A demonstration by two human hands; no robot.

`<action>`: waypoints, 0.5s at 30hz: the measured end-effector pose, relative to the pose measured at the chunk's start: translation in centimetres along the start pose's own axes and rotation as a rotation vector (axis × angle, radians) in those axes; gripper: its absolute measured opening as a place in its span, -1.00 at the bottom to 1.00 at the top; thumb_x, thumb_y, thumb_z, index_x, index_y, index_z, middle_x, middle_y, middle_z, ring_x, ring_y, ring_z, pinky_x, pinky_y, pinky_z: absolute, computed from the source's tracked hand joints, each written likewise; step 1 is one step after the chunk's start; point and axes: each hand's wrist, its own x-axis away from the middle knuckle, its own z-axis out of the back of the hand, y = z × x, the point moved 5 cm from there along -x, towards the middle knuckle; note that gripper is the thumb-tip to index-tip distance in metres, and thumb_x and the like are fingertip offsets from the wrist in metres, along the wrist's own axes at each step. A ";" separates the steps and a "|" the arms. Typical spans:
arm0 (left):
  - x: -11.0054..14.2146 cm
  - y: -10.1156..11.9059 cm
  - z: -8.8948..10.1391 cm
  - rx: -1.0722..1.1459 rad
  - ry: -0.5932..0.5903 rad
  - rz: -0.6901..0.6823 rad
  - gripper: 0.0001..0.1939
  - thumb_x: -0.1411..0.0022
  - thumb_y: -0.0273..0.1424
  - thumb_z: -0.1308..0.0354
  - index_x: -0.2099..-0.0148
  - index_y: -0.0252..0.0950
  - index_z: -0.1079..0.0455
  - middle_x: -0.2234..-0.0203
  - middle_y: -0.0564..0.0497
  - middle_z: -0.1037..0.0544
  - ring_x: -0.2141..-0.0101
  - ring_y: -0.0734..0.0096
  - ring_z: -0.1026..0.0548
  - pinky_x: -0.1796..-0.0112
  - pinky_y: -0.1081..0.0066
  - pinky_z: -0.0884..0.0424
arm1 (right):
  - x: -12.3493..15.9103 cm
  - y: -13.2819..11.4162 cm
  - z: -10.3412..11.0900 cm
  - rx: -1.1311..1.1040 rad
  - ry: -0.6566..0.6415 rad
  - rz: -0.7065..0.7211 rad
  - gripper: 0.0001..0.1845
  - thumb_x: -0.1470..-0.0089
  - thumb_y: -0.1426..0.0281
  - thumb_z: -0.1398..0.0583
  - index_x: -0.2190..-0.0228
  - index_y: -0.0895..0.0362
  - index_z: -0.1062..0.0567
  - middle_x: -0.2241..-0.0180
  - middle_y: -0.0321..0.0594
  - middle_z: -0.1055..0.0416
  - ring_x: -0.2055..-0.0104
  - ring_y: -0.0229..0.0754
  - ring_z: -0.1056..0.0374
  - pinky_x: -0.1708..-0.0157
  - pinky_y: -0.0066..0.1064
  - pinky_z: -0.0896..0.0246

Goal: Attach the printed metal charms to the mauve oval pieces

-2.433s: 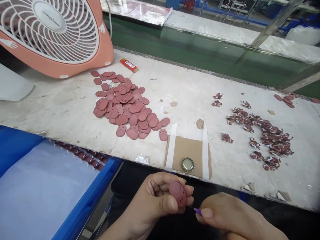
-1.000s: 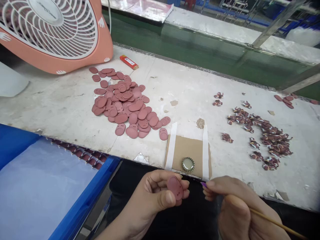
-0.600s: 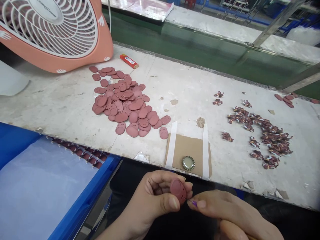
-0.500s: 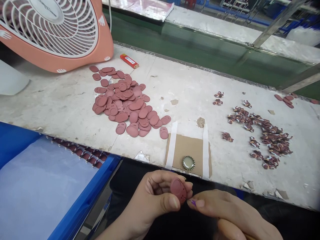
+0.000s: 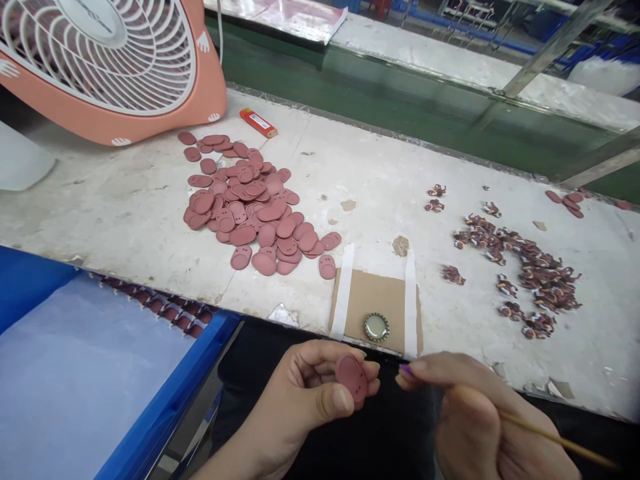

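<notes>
Steady work at the bench: our left hand (image 5: 295, 400), fingers curled and half closed, pinches a dusty-pink oval disc (image 5: 351, 378) pierced with small dark holes, up at the fingertips over a dark-clothed lap. Just to its right, our right hand (image 5: 470, 417) is closed around a thin bamboo stick (image 5: 560, 439) that runs out past the wrist. A purple fleck (image 5: 406, 370) shows at the fingertips, a short gap from the disc; how it joins the stick is hidden.

Left of the hands lies a blue-rimmed plastic crate (image 5: 170, 400). Ahead, on a scuffed white workbench (image 5: 115, 200), a taped brown cardboard square (image 5: 375, 293) carries a metal bottle cap (image 5: 376, 327). A heap of pink discs (image 5: 240, 207) lies ahead and left, small reddish-brown pieces (image 5: 530, 273) ahead and right. Farthest off are an orange lighter (image 5: 258, 123) and a salmon-pink electric fan (image 5: 150, 123).

The risks, in our judgement: a slip of the fine purple tip could prick a finger, a loose pinch could drop the disc into the lap or crate, and the fan's draught could scatter the lightest pieces.
</notes>
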 end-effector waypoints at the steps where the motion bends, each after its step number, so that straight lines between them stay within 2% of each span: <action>1: 0.0 0.0 0.0 -0.002 0.000 -0.004 -0.70 0.16 -0.33 -0.57 0.29 -0.20 -0.66 0.37 0.03 -0.76 0.34 0.44 -0.68 0.30 0.60 -0.52 | -0.2 0.6 -0.1 0.027 -0.010 0.006 -0.70 -0.47 0.33 -0.03 0.25 0.10 -0.50 0.41 -0.33 -0.50 0.44 -0.37 -0.45 0.41 -0.61 -0.35; 4: -0.2 -0.1 0.1 0.000 -0.012 -0.019 -0.71 0.13 -0.33 -0.56 0.29 -0.21 -0.67 0.37 0.02 -0.76 0.34 0.46 -0.68 0.32 0.61 -0.51 | -0.7 2.0 -1.0 0.124 -0.059 0.056 -0.77 -0.43 0.41 -0.06 0.23 0.12 -0.50 0.39 -0.35 -0.50 0.41 -0.38 -0.45 0.36 -0.62 -0.34; 8: -0.4 -0.2 0.2 0.000 -0.021 -0.028 -0.73 0.11 -0.34 -0.55 0.28 -0.21 -0.67 0.36 0.02 -0.76 0.33 0.46 -0.68 0.29 0.61 -0.52 | -0.9 3.0 -1.7 0.152 -0.090 0.076 -0.79 -0.41 0.42 -0.08 0.26 0.13 -0.50 0.43 -0.37 -0.49 0.46 -0.36 -0.43 0.40 -0.57 -0.31; 12: -0.5 -0.1 0.1 0.002 -0.024 -0.036 -0.73 0.11 -0.34 -0.55 0.28 -0.21 -0.67 0.36 0.02 -0.76 0.34 0.47 -0.67 0.29 0.62 -0.52 | -0.7 2.3 -1.1 0.135 -0.079 0.059 -0.77 -0.42 0.41 -0.07 0.24 0.12 -0.50 0.42 -0.36 -0.49 0.45 -0.35 -0.43 0.40 -0.57 -0.32; 15: -0.4 0.0 -0.1 -0.002 0.010 -0.018 -0.71 0.16 -0.33 -0.57 0.30 -0.20 -0.67 0.37 0.02 -0.75 0.34 0.44 -0.68 0.24 0.57 -0.54 | -0.3 0.9 -0.3 0.010 -0.024 -0.018 -0.71 -0.47 0.33 -0.03 0.25 0.10 -0.50 0.43 -0.33 -0.48 0.46 -0.35 -0.42 0.43 -0.58 -0.33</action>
